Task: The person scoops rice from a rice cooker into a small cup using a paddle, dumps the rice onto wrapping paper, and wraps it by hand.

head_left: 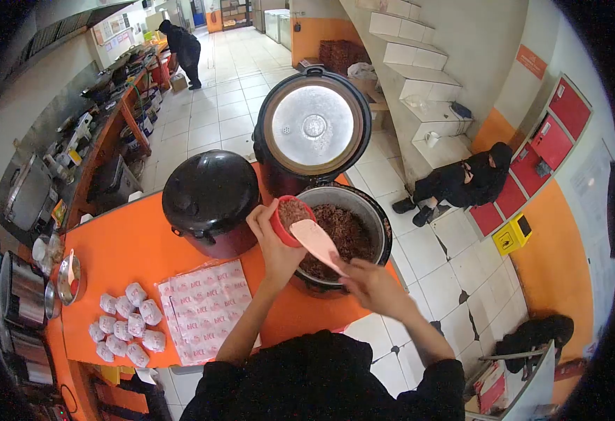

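My left hand [274,247] is closed around a small red cup [278,230] filled with brownish rice, held over the near left side of an open rice cooker [382,210]. In my right hand [372,284] is a pale pink rice paddle [314,242], its blade against the top of the cup. Dark brown rice [339,224] lies in the cooker's pot, partly hidden by my hands. The cooker's lid [313,126] stands raised behind it. A second rice cooker [211,200], dark and with its lid down, stands just left of my left hand.
Printed wrapping paper [206,309] lies on the orange table [115,249], beside several wrapped rounded parcels [136,324]. A metal bowl [69,281] sits at the left. One person [181,52] stands by the far counter; another person [462,179] sits on the stairs at right.
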`<state>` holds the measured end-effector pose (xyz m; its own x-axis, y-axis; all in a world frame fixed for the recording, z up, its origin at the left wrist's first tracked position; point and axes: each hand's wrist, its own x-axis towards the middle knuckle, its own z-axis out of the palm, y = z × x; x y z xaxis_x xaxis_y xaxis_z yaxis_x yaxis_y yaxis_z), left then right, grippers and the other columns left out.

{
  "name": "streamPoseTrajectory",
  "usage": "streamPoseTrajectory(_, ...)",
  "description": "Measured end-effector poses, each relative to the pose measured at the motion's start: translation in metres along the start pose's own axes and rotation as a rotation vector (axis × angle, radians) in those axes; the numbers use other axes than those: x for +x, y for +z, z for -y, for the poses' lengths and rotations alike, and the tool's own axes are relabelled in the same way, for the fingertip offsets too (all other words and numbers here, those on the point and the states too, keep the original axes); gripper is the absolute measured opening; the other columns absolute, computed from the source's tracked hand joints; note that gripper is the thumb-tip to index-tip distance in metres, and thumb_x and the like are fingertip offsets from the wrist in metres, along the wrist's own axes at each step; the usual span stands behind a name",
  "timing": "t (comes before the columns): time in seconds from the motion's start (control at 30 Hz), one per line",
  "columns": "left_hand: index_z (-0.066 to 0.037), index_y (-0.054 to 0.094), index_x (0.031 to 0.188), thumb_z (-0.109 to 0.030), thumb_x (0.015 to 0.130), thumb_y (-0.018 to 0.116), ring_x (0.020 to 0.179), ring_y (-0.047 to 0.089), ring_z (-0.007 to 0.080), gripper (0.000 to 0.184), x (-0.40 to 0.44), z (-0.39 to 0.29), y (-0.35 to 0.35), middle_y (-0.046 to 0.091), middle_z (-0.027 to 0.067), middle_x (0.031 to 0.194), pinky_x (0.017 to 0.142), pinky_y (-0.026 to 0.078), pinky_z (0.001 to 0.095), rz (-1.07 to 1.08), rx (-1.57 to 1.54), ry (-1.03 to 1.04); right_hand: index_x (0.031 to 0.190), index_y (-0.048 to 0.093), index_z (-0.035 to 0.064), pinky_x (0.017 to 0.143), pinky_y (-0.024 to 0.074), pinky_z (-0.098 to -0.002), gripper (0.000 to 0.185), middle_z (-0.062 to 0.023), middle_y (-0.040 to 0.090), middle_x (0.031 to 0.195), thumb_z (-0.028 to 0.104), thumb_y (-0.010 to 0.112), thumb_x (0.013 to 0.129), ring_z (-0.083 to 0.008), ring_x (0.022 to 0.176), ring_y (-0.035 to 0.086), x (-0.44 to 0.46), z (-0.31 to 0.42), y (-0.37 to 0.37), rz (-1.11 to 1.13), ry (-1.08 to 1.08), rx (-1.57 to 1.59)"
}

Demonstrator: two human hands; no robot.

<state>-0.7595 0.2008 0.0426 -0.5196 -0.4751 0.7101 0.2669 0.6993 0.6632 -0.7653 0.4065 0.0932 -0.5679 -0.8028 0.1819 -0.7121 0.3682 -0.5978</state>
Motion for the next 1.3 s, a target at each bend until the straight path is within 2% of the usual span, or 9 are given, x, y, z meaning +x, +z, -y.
streamPoseTrajectory(0.13, -0.005, 0.034, 0.125, -0.017, 0.046, 0.087, 0.113, 0.036, 0.0285, 0.095, 0.015, -0.01, -0.011, 0.033, 0.0129, 0.115, 0.097, 0.032, 0.0396, -0.04, -0.026, 0.054, 0.122, 0.053, 0.0095, 0.06, 0.0471, -0.0383, 0.038, -0.0165, 0.056, 0.078, 0.012, 0.055, 0.084, -0.0333, 0.067, 0.055, -0.009, -0.015, -0.044, 0.036, -0.019, 0.293)
streamPoseTrajectory(0.33, -0.003, 0.035, 0.123, -0.021, 0.046, 0.088, 0.111, 0.042, 0.0245, 0.095, 0.01, -0.012, -0.032, 0.038, 0.0117, 0.118, 0.095, 0.036, 0.0366, -0.047, -0.233, 0.055, 0.123, 0.051, 0.0058, 0.068, 0.0463, -0.0336, 0.036, -0.0162, 0.061, 0.087, 0.012, 0.052, 0.088, -0.0262, 0.073, 0.059, 0.01, -0.067, -0.009, 0.064, 0.257, -0.049)
streamPoseTrajectory(0.47, -0.002, 0.035, 0.122, -0.022, 0.046, 0.089, 0.108, 0.046, 0.0222, 0.095, -0.005, -0.017, -0.056, 0.039, 0.0125, 0.119, 0.094, 0.038, 0.0348, -0.03, -0.303, -0.065, 0.115, 0.053, -0.0004, 0.08, 0.0424, -0.0401, 0.031, -0.0204, 0.055, 0.099, 0.015, 0.047, 0.09, -0.0335, 0.093, 0.053, 0.052, -0.018, 0.023, -0.34, -0.109, -0.032)
streamPoseTrajectory(0.6, -0.001, 0.035, 0.123, -0.028, 0.048, 0.087, 0.114, 0.04, 0.0303, 0.095, -0.048, -0.014, -0.085, 0.041, 0.0146, 0.117, 0.097, 0.034, 0.0411, -0.045, -0.146, -0.162, 0.127, 0.044, 0.0082, 0.096, 0.0386, -0.0358, 0.037, -0.012, 0.051, 0.121, 0.024, 0.037, 0.095, -0.0244, 0.112, 0.048, 0.056, 0.033, 0.115, -0.035, 0.403, 2.006)
streamPoseTrajectory(0.73, 0.003, 0.026, 0.131, -0.041, 0.05, 0.083, 0.116, 0.038, 0.0369, 0.108, -0.101, 0.021, -0.144, 0.039, 0.0215, 0.123, 0.096, 0.033, 0.0473, 0.235, 0.339, -0.374, 0.127, 0.043, 0.0104, 0.096, 0.0411, -0.0381, 0.048, -0.0077, 0.048, 0.126, 0.043, 0.039, 0.092, -0.0244, 0.114, 0.048, 0.065, 0.042, 0.205, 0.181, 0.679, 2.097)
streamPoseTrajectory(0.83, 0.004, 0.03, 0.131, -0.042, 0.059, 0.076, 0.117, 0.04, 0.0371, 0.098, -0.169, 0.062, -0.2, 0.04, 0.0238, 0.127, 0.096, 0.033, 0.049, 0.532, 0.325, -0.672, 0.123, 0.045, 0.0137, 0.086, 0.0476, -0.0406, 0.054, -0.0087, 0.048, 0.126, 0.051, 0.05, 0.084, -0.0243, 0.113, 0.048, 0.078, 0.037, 0.266, 0.315, 1.015, 2.012)
streamPoseTrajectory(0.93, 0.003, 0.039, 0.128, -0.03, 0.073, 0.067, 0.116, 0.043, 0.0339, 0.07, -0.221, 0.084, -0.253, 0.044, 0.0188, 0.127, 0.1, 0.033, 0.0437, 0.796, 0.42, -0.742, 0.121, 0.047, 0.015, 0.086, 0.0464, -0.0389, 0.048, -0.0094, 0.05, 0.12, 0.046, 0.053, 0.085, -0.024, 0.106, 0.051, 0.099, 0.04, 0.313, 0.185, 0.634, 1.472)
streamPoseTrajectory(1.07, -0.002, 0.045, 0.124, -0.019, 0.077, 0.06, 0.118, 0.044, 0.0285, 0.052, -0.272, 0.109, -0.293, 0.045, 0.0131, 0.13, 0.101, 0.033, 0.0387, 0.806, 0.704, -0.343, 0.125, 0.046, 0.0191, 0.093, 0.0393, -0.0429, 0.058, -0.0151, 0.045, 0.121, 0.032, 0.069, 0.073, -0.0339, 0.109, 0.045, 0.106, 0.07, 0.332, 0.025, -0.191, 0.119)
streamPoseTrajectory(1.3, -0.003, 0.051, 0.117, -0.013, 0.078, 0.052, 0.12, 0.044, 0.0236, 0.04, -0.278, 0.137, -0.316, 0.047, 0.01, 0.13, 0.1, 0.035, 0.038, 0.867, 0.498, -0.255, 0.133, 0.035, 0.0094, 0.104, 0.0299, -0.0396, 0.085, -0.0162, 0.033, 0.137, 0.016, 0.078, 0.059, -0.0332, 0.127, 0.032, 0.109, 0.038, 0.356, 0.324, -0.316, 0.297)
